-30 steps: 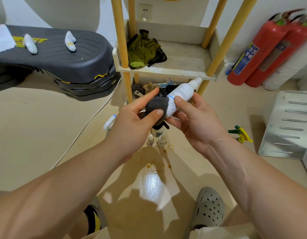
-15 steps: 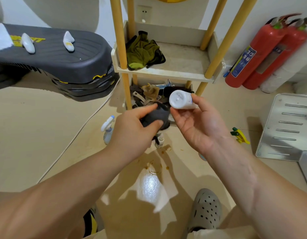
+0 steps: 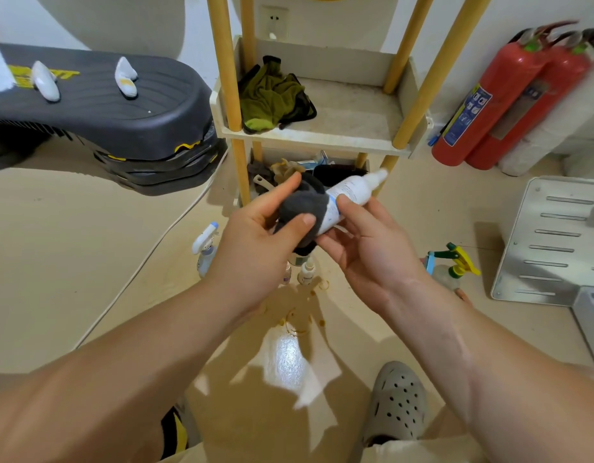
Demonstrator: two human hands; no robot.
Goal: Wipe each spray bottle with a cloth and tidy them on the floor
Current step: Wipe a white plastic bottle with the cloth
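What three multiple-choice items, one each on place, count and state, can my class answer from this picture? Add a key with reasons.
1. Where does the green rag lie?
A. on the shelf
B. on the floor
C. on the black step

2. How many red extinguishers stand at the wall?
A. one
B. two
C. four

3. What does the left hand do?
A. lies flat on the floor
B. grips an extinguisher
C. presses a dark cloth on the white bottle

Key:
1 A, the rag sits on the upper shelf board.
2 B, two red bodies stand side by side.
3 C, its thumb and fingers pinch the cloth round the bottle's base, which the right hand holds.
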